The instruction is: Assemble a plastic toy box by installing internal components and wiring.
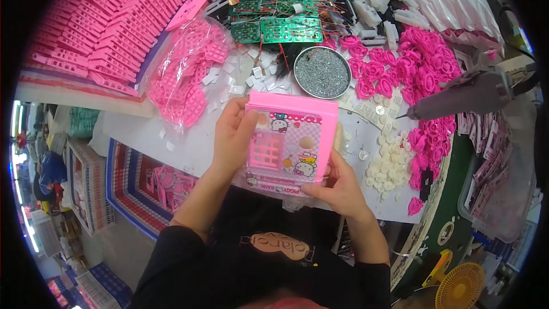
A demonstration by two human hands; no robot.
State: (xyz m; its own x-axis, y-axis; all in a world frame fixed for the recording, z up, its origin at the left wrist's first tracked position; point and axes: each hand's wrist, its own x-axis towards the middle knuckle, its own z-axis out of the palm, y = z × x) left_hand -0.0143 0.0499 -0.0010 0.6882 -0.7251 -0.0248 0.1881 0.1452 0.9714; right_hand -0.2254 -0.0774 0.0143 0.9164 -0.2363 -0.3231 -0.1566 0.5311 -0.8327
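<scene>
A pink plastic toy panel (pixel 294 163) with a cartoon-printed face is held over the near part of the white table. It has a square opening with a pink grid of keys showing in it, and a small round hole. My left hand (pixel 231 137) grips its left edge, thumb on the printed face. At the lower right corner my right hand (pixel 341 191) closes on it, the thumb on the front and the other fingers partly hidden behind. Just beyond the panel's top edge sits a round tin of small metal screws (pixel 323 72).
Stacked pink panels (pixel 108 28) fill the upper left, above a clear bag of pink keypads (pixel 191 68). Green circuit boards (pixel 277 17) with wires lie at the back. An electric screwdriver (pixel 463 94) points in from the right, near pink rings (pixel 426 57) and cream round parts (pixel 388 163).
</scene>
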